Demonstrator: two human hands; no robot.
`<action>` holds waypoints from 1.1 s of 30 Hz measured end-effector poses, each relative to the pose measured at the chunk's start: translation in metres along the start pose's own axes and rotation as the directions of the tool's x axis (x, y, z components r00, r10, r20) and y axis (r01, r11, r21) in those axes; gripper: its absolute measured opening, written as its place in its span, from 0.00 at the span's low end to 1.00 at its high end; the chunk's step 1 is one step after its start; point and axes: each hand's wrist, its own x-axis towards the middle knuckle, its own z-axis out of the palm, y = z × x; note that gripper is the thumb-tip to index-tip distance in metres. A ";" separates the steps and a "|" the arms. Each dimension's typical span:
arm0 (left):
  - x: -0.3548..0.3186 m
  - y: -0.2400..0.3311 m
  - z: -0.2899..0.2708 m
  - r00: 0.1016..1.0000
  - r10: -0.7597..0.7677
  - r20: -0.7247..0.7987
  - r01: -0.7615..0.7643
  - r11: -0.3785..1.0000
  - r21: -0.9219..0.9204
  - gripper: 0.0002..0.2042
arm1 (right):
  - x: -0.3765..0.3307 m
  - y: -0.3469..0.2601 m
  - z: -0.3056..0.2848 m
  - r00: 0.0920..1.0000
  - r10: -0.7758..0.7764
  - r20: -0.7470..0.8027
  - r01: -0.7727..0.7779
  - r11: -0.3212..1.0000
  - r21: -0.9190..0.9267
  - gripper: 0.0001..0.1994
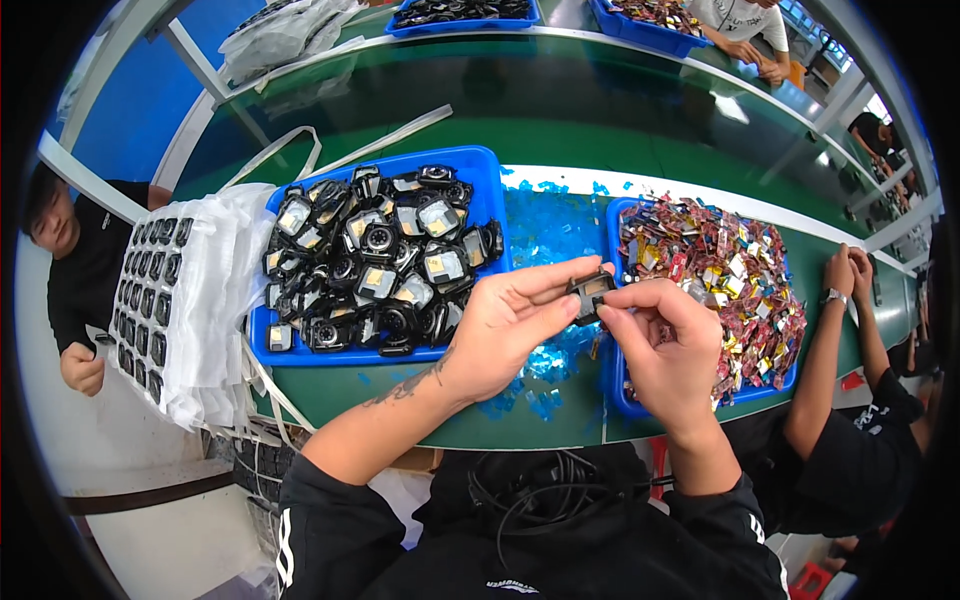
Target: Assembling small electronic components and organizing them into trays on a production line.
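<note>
Between the two blue trays, a small black watch case (594, 291) with a rectangular opening is held up in front of me. My left hand (508, 325) grips it from the left, thumb and fingers closed on its edge. From the other side my right hand (668, 345) pinches its right edge between thumb and fingertips. The left blue tray (492, 180) is heaped with similar black watch cases (375, 240), some with pale square parts showing. In the right blue tray (615, 225) lies a pile of small reddish, yellow and silver parts (740, 280), partly hidden by my right hand.
Blue film pieces (545, 230) are scattered over the green table (440, 425) between the trays. Left of the trays stand stacked white sheets (160, 300) holding dark watch cases, with a person (85, 250) beside them. Another person's arms (835, 320) reach in at the right. More filled trays (460, 20) sit beyond.
</note>
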 end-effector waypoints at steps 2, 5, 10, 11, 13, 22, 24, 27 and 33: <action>0.002 0.000 -0.001 1.000 -0.003 -0.018 0.003 1.000 -0.011 0.20 | -0.001 -0.003 -0.001 0.999 -0.038 0.033 0.040 0.998 -0.049 0.06; 0.000 0.000 0.005 0.999 0.015 -0.032 -0.017 0.997 -0.071 0.20 | 0.001 -0.004 -0.001 0.998 -0.060 0.034 0.063 0.993 -0.101 0.06; -0.003 0.000 0.008 0.998 -0.058 -0.018 0.056 0.994 -0.099 0.21 | 0.007 -0.004 0.000 0.999 -0.043 0.021 0.044 0.997 -0.056 0.06; -0.003 -0.002 0.007 0.998 -0.060 -0.018 0.058 0.993 -0.099 0.21 | 0.007 -0.004 0.001 0.999 -0.045 0.019 0.046 0.998 -0.045 0.06; -0.003 -0.008 0.004 1.000 -0.022 0.008 0.023 0.998 -0.053 0.21 | 0.006 -0.005 -0.001 0.999 -0.031 0.031 0.033 0.998 -0.058 0.06; -0.005 -0.015 0.005 0.997 0.025 0.072 -0.028 0.999 0.041 0.21 | 0.003 -0.011 -0.001 0.992 -0.122 0.040 0.126 0.986 -0.114 0.07; -0.004 -0.015 0.004 0.997 0.026 0.068 -0.030 0.998 0.061 0.21 | 0.003 -0.010 -0.001 0.993 -0.109 0.055 0.114 0.988 -0.101 0.07; -0.004 -0.013 0.005 0.997 0.040 0.072 -0.047 0.995 0.094 0.21 | 0.002 -0.009 -0.002 0.996 -0.053 0.075 0.059 0.995 -0.078 0.05; -0.006 -0.014 0.004 0.997 0.030 0.073 -0.040 0.990 0.137 0.22 | 0.004 -0.010 -0.001 0.997 -0.054 0.057 0.058 0.996 -0.062 0.06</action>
